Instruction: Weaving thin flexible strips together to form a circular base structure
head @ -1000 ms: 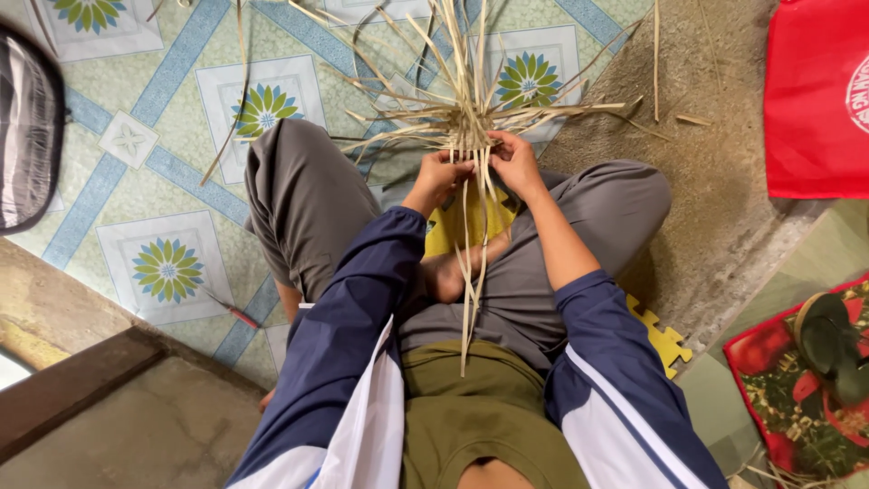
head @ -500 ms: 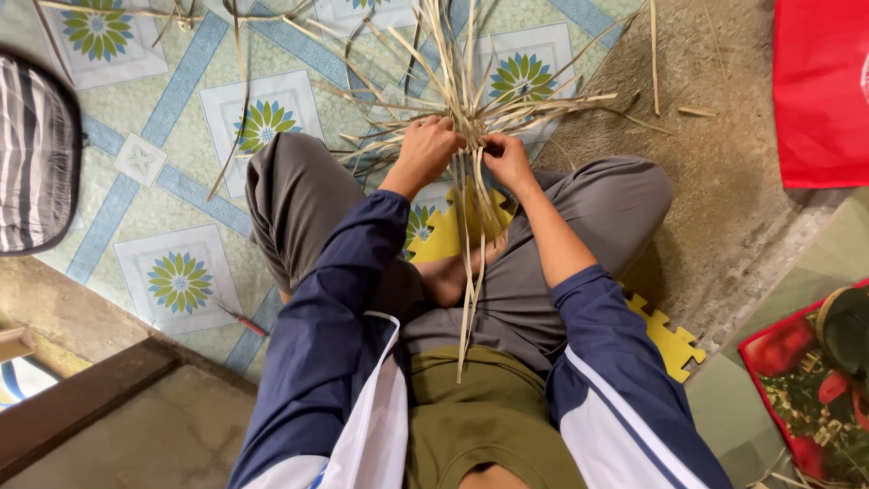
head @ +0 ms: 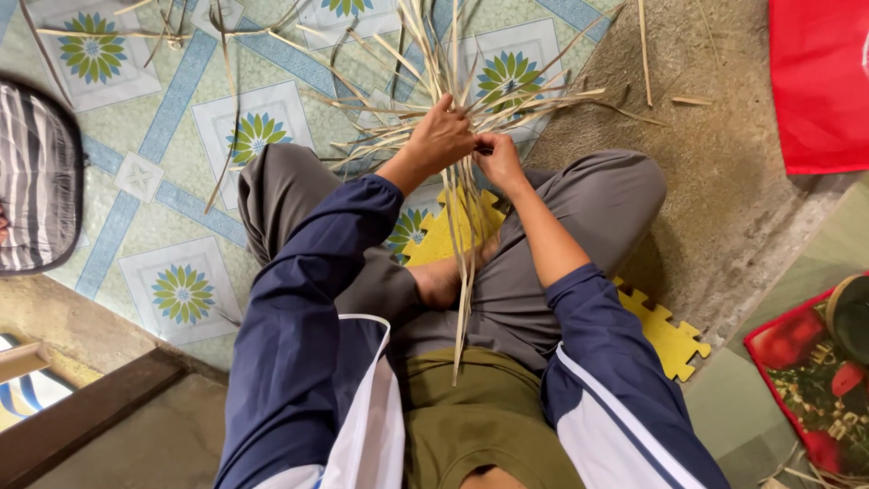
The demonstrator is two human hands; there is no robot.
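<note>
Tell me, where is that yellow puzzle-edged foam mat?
In the head view the yellow foam mat lies on the floor under the person's crossed legs, showing between the knees and beside the right thigh.

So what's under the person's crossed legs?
A yellow puzzle-edged foam mat shows beneath the crossed legs, lying on patterned floor covering. The legs hide its middle.

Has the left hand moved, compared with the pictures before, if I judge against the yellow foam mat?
Yes. The left hand, gripping the bundle of straw strips, has shifted forward, farther from the yellow foam mat, with the right hand close beside it.
</note>
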